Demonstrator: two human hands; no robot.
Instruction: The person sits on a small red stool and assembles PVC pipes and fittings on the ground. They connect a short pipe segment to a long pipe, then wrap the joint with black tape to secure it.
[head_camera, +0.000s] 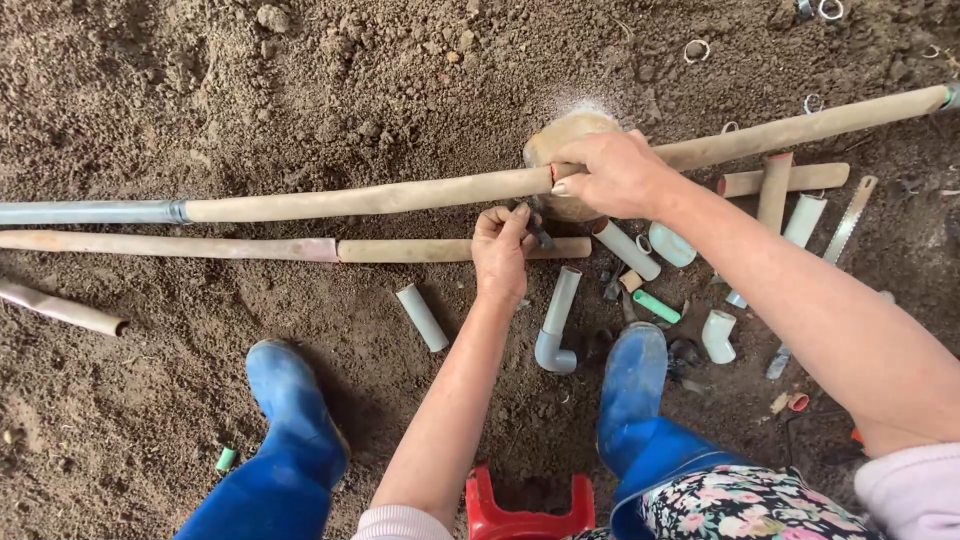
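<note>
Under the right hand (617, 172): tan pipe (370, 197).

The person wears pale pink sleeves, one at the left wrist (400, 522) and one at the right elbow (915, 490). Both forearms are bare. A dark flowered garment (745, 505) with pink and white blossoms covers the lap, above bright blue rubber boots (290, 420) dusted with soil.
</note>
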